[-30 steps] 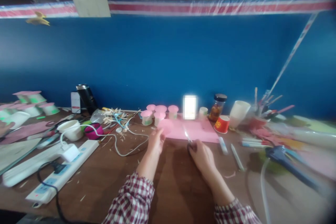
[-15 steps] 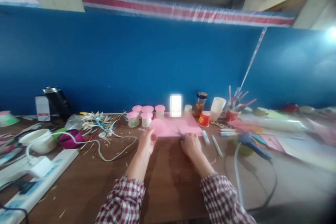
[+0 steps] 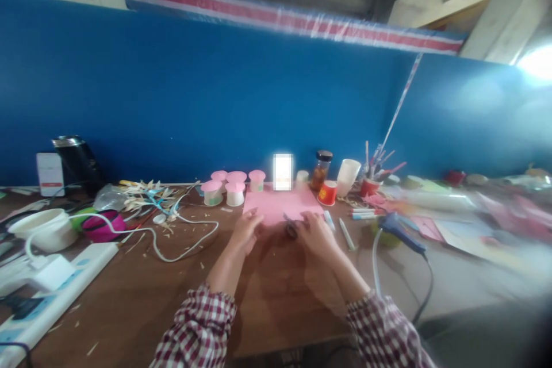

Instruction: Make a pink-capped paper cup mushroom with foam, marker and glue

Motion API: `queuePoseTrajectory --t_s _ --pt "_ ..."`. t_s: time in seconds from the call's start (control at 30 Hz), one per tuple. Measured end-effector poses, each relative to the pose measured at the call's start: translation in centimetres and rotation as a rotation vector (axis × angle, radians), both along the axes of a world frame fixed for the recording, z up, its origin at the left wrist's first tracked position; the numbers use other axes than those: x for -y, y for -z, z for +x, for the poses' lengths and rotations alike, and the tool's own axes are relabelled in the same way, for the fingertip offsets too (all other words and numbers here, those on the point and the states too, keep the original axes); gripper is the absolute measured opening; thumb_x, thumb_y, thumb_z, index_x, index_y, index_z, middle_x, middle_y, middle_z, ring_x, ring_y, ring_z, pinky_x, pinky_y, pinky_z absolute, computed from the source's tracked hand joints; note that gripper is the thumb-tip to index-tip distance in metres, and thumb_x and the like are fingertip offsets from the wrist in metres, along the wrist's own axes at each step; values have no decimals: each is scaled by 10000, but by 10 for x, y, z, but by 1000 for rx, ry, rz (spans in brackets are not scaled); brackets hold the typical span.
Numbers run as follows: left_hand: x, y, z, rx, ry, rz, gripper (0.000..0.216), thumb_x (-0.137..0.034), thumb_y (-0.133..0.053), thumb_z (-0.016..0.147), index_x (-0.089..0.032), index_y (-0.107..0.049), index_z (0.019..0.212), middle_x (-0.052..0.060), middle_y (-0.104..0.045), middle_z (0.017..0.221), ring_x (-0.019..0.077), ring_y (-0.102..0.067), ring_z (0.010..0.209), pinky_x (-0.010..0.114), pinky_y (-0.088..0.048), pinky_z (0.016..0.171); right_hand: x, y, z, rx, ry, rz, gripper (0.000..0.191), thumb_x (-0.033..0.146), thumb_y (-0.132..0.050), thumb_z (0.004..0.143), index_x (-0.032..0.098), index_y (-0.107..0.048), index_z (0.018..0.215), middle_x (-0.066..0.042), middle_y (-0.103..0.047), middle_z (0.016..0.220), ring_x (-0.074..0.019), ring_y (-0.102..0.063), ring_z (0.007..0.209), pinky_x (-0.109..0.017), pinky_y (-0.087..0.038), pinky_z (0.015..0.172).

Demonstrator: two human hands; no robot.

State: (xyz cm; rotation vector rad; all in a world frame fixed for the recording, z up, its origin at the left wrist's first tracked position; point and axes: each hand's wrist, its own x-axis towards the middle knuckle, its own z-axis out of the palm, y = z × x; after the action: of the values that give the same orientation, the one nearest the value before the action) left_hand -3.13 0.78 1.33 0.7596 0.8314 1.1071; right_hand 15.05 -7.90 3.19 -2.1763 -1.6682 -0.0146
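A pink paper sheet (image 3: 282, 202) lies flat on the brown table, under the glowing, blurred-out upright panel at the back. At the sheet's lower left is my left hand (image 3: 247, 231), open, with slightly bent fingers at the paper's edge. Dark-handled scissors (image 3: 290, 227) rest on the sheet's front edge between my hands. Just right of them, my right hand (image 3: 317, 234) is open, its bent fingers over the sheet's lower right and off the scissors. Whether either hand's fingertips press the paper is hard to see.
Several white cups with pink paper tops (image 3: 235, 191) stand left of the sheet. A red cup (image 3: 328, 193), a dark-lidded jar (image 3: 321, 169) and a marker (image 3: 346, 234) are on the right, with a blue glue gun (image 3: 401, 231). A power strip (image 3: 81, 276) and white cable (image 3: 185, 259) lie left.
The scissors have left my right hand and lie on the sheet's edge. The pink paper circle by my left hand no longer shows separately. The view has turned slightly right.
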Motion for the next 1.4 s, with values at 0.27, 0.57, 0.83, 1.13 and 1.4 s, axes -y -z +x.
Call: queuePoseTrajectory --t_s 0.27,0.57,0.83,1.13,1.4 --pt "12 14 7 -228 168 84 509 4 -785 462 -140 -653 932 50 -649 768 141 -605 611 216 -479 499 9 -13 53 49 208 -131 365 228 -556 856 134 -531 1207 -177 -614 1076 -269 -605 995 -328 -414 800" --pt "6 20 1 -452 140 239 374 -35 -835 371 -180 -689 684 54 -659 690 189 -616 659 221 -433 574 2 0 64 -41 266 -196 327 150 -551 832 104 -520 1154 -183 -679 951 -266 -665 906 -327 -440 740" --pt "10 12 -5 -831 -19 460 250 -353 -832 533 -227 -622 483 80 -616 644 301 -611 886 279 -412 713 9 4 35 -301 105 50 307 271 -532 841 134 -517 1115 -97 -688 928 -200 -649 846 -284 -458 730" --pt "16 -10 4 -293 74 452 364 -341 -712 739 -197 -671 1070 104 -670 1055 231 -611 949 295 -479 792 13 16 -20 -1277 -254 96 315 396 -686 702 153 -627 892 -24 -656 740 -131 -571 608 -231 -412 535" --pt "15 -7 4 53 242 262 495 -300 -743 724 -154 -593 1173 87 -686 992 161 -630 844 323 -491 818 15 15 -32 -1555 -218 99 244 343 -740 687 195 -671 868 3 -642 738 -105 -547 598 -209 -397 525"
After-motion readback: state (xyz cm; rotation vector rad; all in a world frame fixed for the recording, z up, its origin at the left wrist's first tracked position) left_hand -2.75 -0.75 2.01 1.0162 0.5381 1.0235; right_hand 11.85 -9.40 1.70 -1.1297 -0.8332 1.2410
